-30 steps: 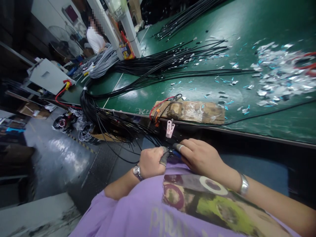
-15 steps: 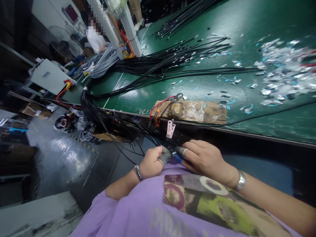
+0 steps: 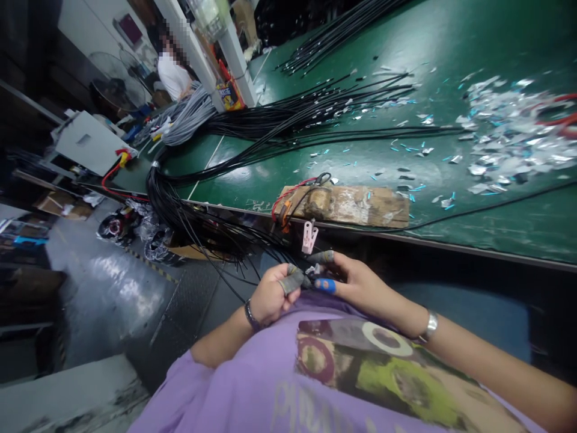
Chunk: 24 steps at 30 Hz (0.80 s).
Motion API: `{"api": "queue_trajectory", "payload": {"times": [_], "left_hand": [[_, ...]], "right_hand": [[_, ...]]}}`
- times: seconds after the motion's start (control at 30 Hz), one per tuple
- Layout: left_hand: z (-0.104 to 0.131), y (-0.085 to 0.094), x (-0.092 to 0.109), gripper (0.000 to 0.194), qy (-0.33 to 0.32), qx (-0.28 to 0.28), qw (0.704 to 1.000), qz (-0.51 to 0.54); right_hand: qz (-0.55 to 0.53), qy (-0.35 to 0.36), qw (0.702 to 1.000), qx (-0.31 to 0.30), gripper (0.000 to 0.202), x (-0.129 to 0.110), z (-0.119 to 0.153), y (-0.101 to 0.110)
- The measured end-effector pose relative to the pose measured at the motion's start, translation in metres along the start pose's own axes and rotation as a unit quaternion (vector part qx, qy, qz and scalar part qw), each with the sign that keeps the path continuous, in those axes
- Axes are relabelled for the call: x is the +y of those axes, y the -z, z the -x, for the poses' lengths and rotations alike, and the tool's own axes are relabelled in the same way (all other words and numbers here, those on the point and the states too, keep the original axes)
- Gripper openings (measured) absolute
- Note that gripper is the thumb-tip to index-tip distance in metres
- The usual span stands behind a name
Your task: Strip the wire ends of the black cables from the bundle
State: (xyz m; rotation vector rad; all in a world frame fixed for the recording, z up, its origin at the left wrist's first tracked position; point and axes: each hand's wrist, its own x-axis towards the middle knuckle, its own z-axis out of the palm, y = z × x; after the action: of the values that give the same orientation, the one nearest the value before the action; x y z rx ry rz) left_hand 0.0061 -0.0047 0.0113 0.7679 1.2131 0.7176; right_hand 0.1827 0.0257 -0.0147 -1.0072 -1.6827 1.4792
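Observation:
In front of my purple shirt, my left hand (image 3: 274, 293) is closed around the end of a black cable (image 3: 308, 278), with grey covering on its thumb. My right hand (image 3: 354, 281) faces it from the other side. Blue tape wraps its thumb and a grey cover sits on its index finger; the two fingertips are apart around the cable end. A small pale, shiny bit (image 3: 312, 270) shows between them, too blurred to name. A pink clothespin (image 3: 309, 237) hangs at the table edge just above my hands.
A wooden block (image 3: 360, 204) with red and black wires lies at the edge of the green table (image 3: 261, 162). Black cable bundles (image 3: 261, 120) stretch across it and droop over its edge. Foil scraps (image 3: 509, 138) cover the right side. A person (image 3: 174, 72) is at the far left.
My right hand has turned and its thumb and index finger have spread apart, showing the blue tape. My left hand still grips at the cable end, its thumb now across the front.

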Motion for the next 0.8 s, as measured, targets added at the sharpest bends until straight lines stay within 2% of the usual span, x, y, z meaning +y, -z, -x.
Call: {"api": "queue_trajectory", "payload": {"times": [0.13,0.33,0.43,0.5,0.63,0.73,0.8], "left_hand": [[-0.002,0.002,-0.001,0.043,0.024,-0.035,0.999,0.012],[-0.007,0.01,-0.003,0.037,0.106,-0.121,0.985,0.059],[-0.007,0.011,0.001,0.039,0.121,-0.156,0.98,0.017],[-0.004,0.009,0.005,0.041,0.11,-0.158,0.98,-0.054],[0.001,0.002,0.009,0.04,0.042,-0.119,0.978,-0.167],[0.001,0.001,0.006,0.038,-0.095,-0.066,0.97,-0.214],[0.0,0.004,0.003,0.034,-0.2,-0.017,0.946,-0.256]], "right_hand": [[-0.051,-0.016,0.998,-0.016,0.034,-0.007,-0.001,-0.004],[-0.124,-0.044,0.989,-0.066,0.037,-0.002,-0.001,0.001],[-0.179,-0.076,0.974,-0.118,0.036,-0.001,-0.003,0.002],[-0.184,-0.079,0.973,-0.118,0.036,0.0,-0.005,0.001],[-0.057,-0.06,0.996,-0.046,0.03,0.004,-0.008,0.0],[0.052,-0.077,0.995,-0.02,0.037,0.011,-0.006,0.003],[0.051,-0.081,0.995,-0.013,0.04,0.012,-0.002,0.005]]}}
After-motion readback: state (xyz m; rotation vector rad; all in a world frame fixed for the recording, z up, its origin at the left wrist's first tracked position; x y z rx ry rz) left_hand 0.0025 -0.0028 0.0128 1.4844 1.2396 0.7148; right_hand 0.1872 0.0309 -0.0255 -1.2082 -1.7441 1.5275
